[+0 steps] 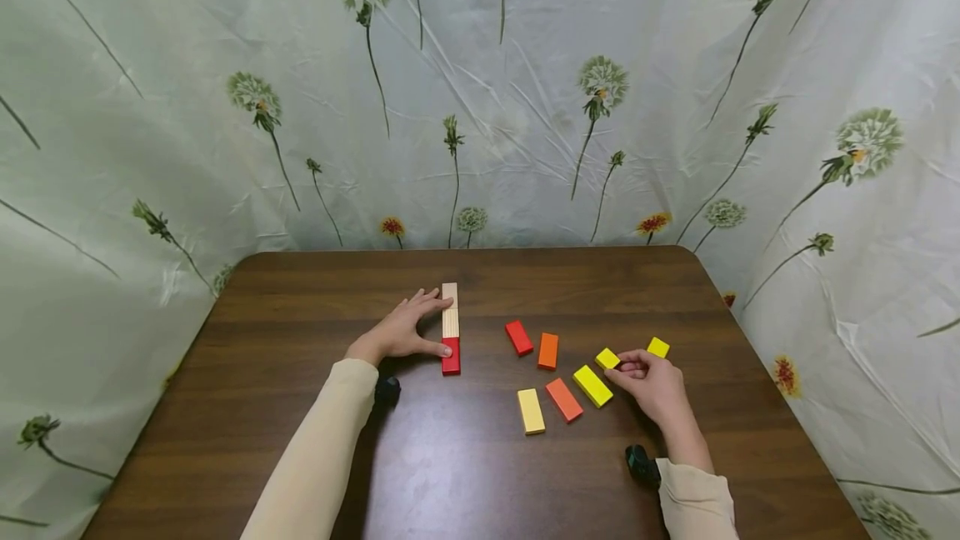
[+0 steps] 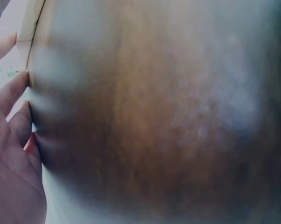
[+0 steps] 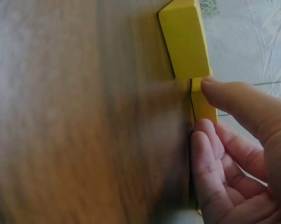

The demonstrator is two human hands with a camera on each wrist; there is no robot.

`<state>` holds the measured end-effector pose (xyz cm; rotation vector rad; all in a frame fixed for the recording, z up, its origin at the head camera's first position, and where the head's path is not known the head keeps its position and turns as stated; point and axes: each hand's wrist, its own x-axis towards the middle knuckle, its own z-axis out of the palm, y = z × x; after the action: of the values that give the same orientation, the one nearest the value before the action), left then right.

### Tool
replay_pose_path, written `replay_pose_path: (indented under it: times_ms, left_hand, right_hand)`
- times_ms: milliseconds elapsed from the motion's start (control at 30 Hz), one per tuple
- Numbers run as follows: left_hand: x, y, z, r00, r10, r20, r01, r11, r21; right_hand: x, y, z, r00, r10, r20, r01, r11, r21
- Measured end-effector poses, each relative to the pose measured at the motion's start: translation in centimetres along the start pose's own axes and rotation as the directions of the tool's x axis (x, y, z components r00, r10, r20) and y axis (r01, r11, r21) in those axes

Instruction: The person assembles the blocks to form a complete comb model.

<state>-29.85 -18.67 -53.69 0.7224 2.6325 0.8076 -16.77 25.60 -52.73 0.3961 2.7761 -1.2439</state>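
Note:
At the left, a row of blocks lies end to end: plain wooden blocks (image 1: 450, 322) farther off and a red block (image 1: 450, 367) nearest. My left hand (image 1: 401, 330) is spread beside this row, its thumb on the red block and its index fingertip on the plain wood. In the left wrist view, the fingers (image 2: 17, 91) reach along the tabletop. My right hand (image 1: 654, 383) pinches a small yellow block (image 1: 607, 358) on the table, the thumb at one side and curled fingers at the other. A longer yellow block (image 3: 185, 39) lies close by.
Between the hands lie a red block (image 1: 519, 338), an orange block (image 1: 548, 352), an orange-red block (image 1: 564, 401) and a pale yellow block (image 1: 531, 412). Another yellow block (image 1: 659, 347) sits just beyond the right hand. A flowered curtain (image 1: 525, 107) hangs behind the brown table (image 1: 285, 440).

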Motion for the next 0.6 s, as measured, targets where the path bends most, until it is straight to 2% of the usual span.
replay_pose_path:
  times_ms: [167, 600]
  left_hand:
    - [-0.08, 0.04, -0.11, 1.000, 0.000, -0.002, 0.000, 1.000, -0.005]
    - [-0.11, 0.01, -0.14, 1.000, -0.003, -0.005, 0.003, 1.000, -0.008]
  right_hand:
    - [-0.04, -0.05, 0.13, 0.999, 0.018, -0.028, -0.017, 1.000, 0.007]
    - [-0.01, -0.20, 0.17, 0.998, -0.013, -0.059, 0.013, 1.000, -0.005]
